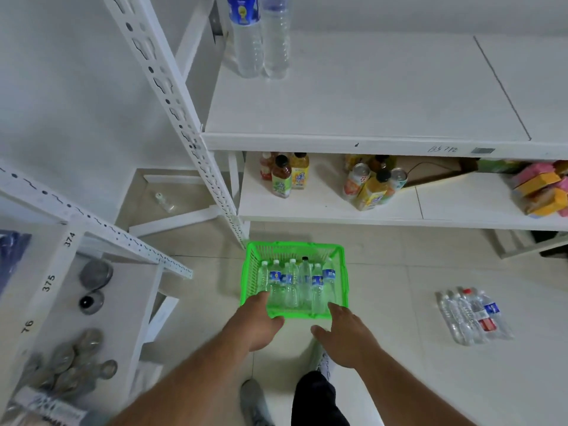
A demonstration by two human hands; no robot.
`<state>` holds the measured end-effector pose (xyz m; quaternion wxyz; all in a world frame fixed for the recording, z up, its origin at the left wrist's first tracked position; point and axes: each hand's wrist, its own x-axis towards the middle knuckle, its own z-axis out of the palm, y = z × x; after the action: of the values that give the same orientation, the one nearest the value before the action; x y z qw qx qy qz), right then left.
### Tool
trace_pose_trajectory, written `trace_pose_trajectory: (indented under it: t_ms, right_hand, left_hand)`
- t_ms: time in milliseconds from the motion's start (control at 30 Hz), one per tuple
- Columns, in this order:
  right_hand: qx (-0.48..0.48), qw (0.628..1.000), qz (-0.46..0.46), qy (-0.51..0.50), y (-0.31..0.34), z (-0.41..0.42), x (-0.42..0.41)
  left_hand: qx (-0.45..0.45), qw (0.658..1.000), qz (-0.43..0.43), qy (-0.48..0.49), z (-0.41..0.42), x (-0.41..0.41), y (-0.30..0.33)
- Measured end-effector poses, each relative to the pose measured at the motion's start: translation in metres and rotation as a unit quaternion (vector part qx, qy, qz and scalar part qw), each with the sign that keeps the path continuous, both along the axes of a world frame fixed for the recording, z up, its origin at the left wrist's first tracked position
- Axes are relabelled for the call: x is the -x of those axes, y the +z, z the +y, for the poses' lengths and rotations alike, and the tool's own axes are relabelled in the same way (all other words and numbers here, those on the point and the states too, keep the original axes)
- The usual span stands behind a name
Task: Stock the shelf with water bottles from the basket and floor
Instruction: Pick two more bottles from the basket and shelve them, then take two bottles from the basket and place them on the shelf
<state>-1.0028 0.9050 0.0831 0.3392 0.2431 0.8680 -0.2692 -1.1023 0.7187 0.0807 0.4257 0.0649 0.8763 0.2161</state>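
1. While both arms reach down, the left hand [256, 322] rests on the green basket's [251, 265] near left corner, fingers hidden inside the rim, so its grip is unclear.
2. Water bottles [295, 284] stand in the basket, between the hands.
3. At the near right corner, the right hand [345, 335] hovers spread, holding nothing.
4. Floor bottles [473, 315] lie well right.

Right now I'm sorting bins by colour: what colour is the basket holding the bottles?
Bright green basket, clearest in the head view.
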Motion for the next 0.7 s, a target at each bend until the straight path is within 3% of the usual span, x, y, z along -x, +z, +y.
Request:
trace_pose_trajectory:
  t_ms: [367, 700]
  right_hand:
    - [0.082, 0.993, -0.042, -0.074, -0.146, 0.068, 0.077]
    - [0.099, 0.974, -0.044, -0.197, -0.355, 0.088, 0.128]
  left_hand:
    - [0.000, 0.990, -0.062, 0.124, 0.048, 0.033, -0.136]
    - [0.037, 0.989, -0.046, 0.135, 0.070, 0.070, -0.345]
